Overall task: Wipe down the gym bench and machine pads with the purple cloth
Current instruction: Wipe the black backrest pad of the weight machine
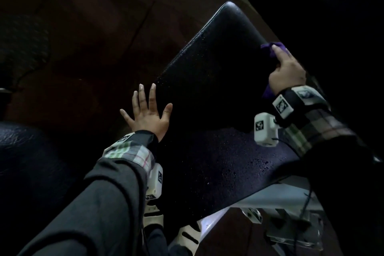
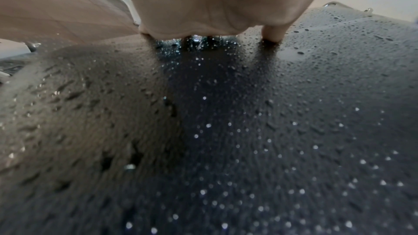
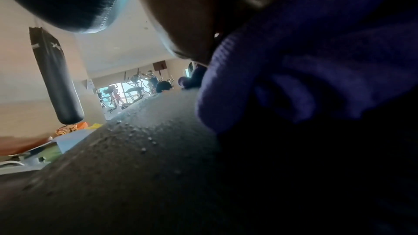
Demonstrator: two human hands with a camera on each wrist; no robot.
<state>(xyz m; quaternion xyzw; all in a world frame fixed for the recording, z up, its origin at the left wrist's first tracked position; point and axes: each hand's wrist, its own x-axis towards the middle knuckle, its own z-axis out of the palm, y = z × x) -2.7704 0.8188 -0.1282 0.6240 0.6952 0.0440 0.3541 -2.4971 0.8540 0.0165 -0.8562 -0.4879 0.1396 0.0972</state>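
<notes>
Your right hand (image 1: 287, 70) grips the bunched purple cloth (image 1: 272, 48) at the right edge of the bench pad (image 1: 207, 81), toward its far end. The cloth should be light, soft and easy to crumple, so keep it balled under your palm. Your left hand (image 1: 148, 113) lies flat, fingers spread, on the pad's left edge, holding nothing. The pad looks wet and probably slippery. Only the left wrist view shows the droplets (image 2: 248, 149) clearly; only the right wrist view shows a punching bag (image 3: 56, 78).
</notes>
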